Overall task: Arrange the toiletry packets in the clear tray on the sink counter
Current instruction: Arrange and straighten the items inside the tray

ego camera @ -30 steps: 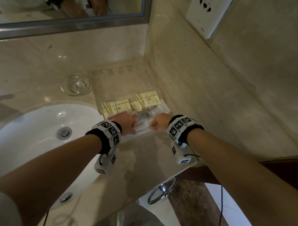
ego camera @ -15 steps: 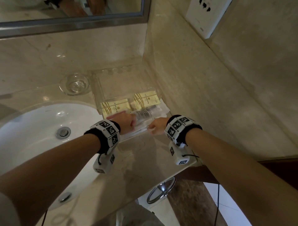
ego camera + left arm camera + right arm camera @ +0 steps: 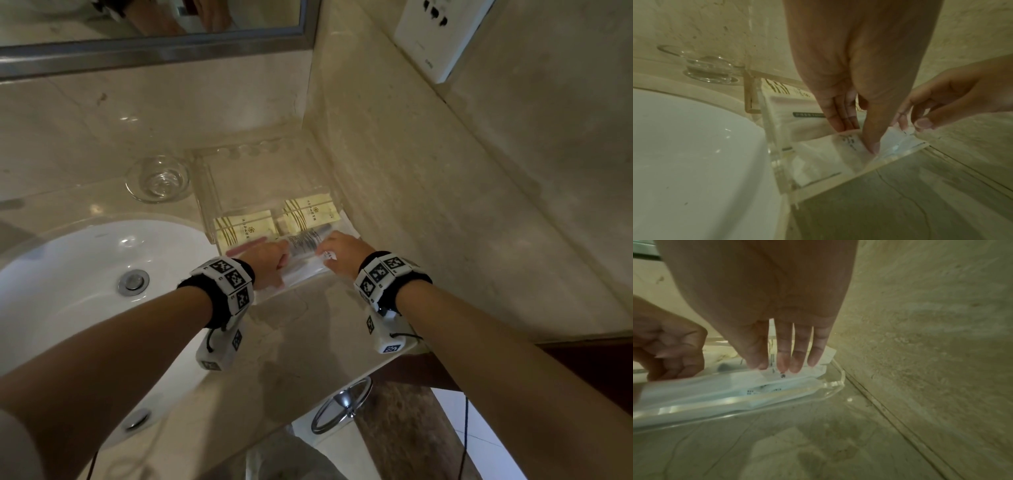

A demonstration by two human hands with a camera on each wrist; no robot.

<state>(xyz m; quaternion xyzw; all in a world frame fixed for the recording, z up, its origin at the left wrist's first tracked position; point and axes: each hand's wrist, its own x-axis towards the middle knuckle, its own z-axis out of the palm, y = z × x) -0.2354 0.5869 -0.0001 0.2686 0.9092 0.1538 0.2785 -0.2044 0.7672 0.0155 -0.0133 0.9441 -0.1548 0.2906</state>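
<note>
From the head camera, both hands meet at the near end of the clear tray [image 3: 205, 192], which sits on the sink counter [image 3: 308, 342] in the corner by the wall. Two yellow packets [image 3: 245, 229] lie side by side inside it. The left wrist camera shows more: the left hand [image 3: 849, 68] pinches a see-through packet [image 3: 846, 141] between thumb and fingers. The right wrist camera shows the right hand [image 3: 764, 293] with straight fingers [image 3: 797, 360] pressing the packet's other end down into the tray.
</note>
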